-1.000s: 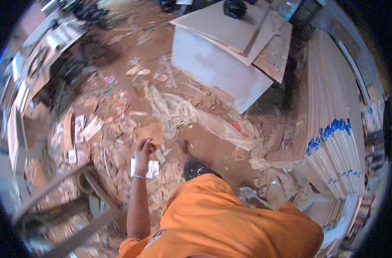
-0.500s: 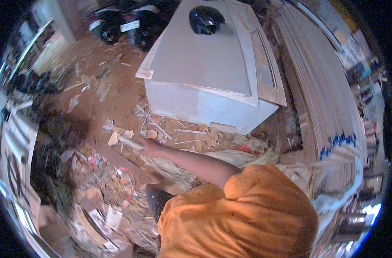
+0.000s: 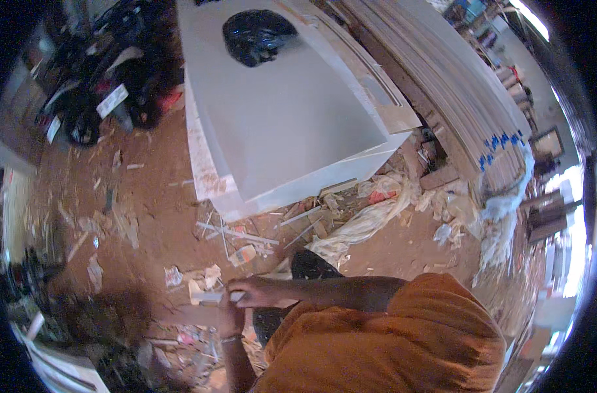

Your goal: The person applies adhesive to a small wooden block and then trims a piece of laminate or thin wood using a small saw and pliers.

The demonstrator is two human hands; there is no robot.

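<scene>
My right hand (image 3: 259,291) reaches leftward from the orange sleeve and grips a narrow, pale object (image 3: 214,297), too small and blurred to identify. My left hand (image 3: 230,306) is up against my right one at the same object, its fingers closed round it. Both are low in the view, in front of my orange shirt (image 3: 383,340), over floor scraps (image 3: 203,278). A dark shoe (image 3: 311,265) shows beyond my right forearm.
Ahead stands a white block topped with loose boards (image 3: 285,118) and a black helmet (image 3: 259,36). Parked motorbikes (image 3: 141,98) are at upper left, stacked sheets (image 3: 429,72) at right. Crumpled plastic (image 3: 357,223), offcuts and strips (image 3: 246,236) litter the dirt floor (image 3: 148,196).
My view has swung round toward the motorbikes and block. My right hand, hidden at first, came across with the pale object. My left hand now meets it there.
</scene>
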